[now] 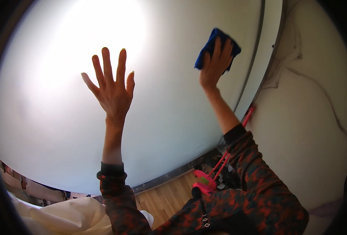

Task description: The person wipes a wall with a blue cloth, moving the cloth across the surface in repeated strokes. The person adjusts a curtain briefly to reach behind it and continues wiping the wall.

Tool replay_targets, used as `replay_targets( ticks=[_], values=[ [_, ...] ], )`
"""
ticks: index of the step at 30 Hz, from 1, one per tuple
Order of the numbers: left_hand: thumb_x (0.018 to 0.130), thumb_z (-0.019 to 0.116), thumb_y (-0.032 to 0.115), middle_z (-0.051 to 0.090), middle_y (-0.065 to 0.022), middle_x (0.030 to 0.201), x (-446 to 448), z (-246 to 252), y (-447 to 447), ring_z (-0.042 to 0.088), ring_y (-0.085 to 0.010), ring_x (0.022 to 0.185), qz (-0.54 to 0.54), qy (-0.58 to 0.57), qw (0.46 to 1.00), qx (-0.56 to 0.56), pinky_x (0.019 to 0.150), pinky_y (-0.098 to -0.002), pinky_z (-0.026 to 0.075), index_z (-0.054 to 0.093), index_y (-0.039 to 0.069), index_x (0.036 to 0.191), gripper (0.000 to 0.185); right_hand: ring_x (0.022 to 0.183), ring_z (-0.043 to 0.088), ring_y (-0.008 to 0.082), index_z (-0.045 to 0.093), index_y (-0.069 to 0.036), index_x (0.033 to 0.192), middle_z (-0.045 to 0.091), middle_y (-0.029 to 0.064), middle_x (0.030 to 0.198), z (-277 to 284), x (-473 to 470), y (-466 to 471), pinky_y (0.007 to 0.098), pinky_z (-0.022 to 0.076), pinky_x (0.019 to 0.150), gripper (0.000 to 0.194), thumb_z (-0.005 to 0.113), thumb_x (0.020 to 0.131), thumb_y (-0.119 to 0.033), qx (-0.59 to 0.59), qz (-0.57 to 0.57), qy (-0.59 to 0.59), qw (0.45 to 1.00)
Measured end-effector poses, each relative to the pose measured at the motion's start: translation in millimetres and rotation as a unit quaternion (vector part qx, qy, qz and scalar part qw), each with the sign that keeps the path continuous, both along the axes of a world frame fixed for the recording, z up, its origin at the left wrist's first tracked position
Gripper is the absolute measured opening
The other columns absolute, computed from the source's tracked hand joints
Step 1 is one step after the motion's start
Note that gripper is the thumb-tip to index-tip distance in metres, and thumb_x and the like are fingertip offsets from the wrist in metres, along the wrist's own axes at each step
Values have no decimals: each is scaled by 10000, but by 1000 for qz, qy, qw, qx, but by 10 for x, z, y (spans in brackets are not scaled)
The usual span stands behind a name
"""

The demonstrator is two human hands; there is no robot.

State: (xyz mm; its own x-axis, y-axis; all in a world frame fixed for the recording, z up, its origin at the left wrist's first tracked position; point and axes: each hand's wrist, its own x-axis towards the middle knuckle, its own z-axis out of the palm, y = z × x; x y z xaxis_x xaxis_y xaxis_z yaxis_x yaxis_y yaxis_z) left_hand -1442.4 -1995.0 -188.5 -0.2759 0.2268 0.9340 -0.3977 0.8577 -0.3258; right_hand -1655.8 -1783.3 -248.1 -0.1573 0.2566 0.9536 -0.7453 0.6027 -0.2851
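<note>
A large pale, smooth panel [167, 123] fills most of the view, with a bright glare at its upper left. My left hand [113, 85] is spread in front of it, fingers apart and holding nothing; whether the palm touches the panel I cannot tell. At the upper right, my right hand [216, 63] has a folded dark blue cloth [234, 48] under its palm and fingers, held against the panel near its dark right edge strip. Both forearms come up from a patterned red and dark sleeve.
Pink long-handled tools [204, 186] stand at the panel's lower right corner beside dark debris. Wood-look flooring [164, 196] shows below. Cream fabric [73, 213] lies at the lower left. A pale wall [303, 123] with dark marks rises at the right.
</note>
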Motion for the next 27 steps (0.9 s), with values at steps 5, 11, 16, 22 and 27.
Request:
replay_targets(
  ticks=[5, 11, 16, 22, 27],
  values=[
    [935, 679, 414, 261, -161, 1660, -24, -4, -61, 203, -370, 1543, 49, -19, 999, -12, 1201, -665, 64, 378, 259, 1575, 724, 1521, 85, 489, 303, -146, 1591, 97, 268, 1658, -636, 675, -456, 686, 55, 1172, 624, 485, 1048, -394, 42, 54, -100, 993],
    [932, 649, 521, 201, -155, 1678, 3, -232, -187, 150, -386, 1550, 60, -100, 993, -32, 1183, -707, 56, 285, 386, 1594, 768, 1531, 50, 468, 294, -224, 1595, 80, 250, 1658, -370, 1038, -823, 688, 11, 1171, 632, 539, 1026, -350, 109, 105, -86, 985],
    [842, 775, 495, 202, -186, 1671, -9, -495, -111, 147, -387, 1552, -36, -164, 984, -52, 1166, -732, -2, 323, 379, 1582, 875, 1542, 106, 427, 318, -272, 1585, 114, 201, 1675, 54, 628, -593, 685, 62, 1177, 664, 589, 996, -412, 96, 59, -43, 993],
    [829, 822, 274, 229, -151, 1672, -142, -538, 83, 172, -357, 1553, -161, -237, 958, -7, 1187, -699, 5, 399, 315, 1557, 844, 1523, 104, 483, 285, -172, 1596, 131, 269, 1650, -359, 577, -568, 687, 72, 1165, 607, 443, 1056, -401, -2, 54, -81, 995],
    [792, 820, 145, 233, -163, 1669, -182, -635, -59, 159, -341, 1559, -163, -258, 952, 5, 1208, -647, -26, 441, 242, 1540, 844, 1535, 103, 449, 329, -190, 1580, 143, 250, 1650, -1016, 1001, -1077, 677, 30, 1180, 571, 395, 1064, -425, 69, 75, -99, 990]
  ],
)
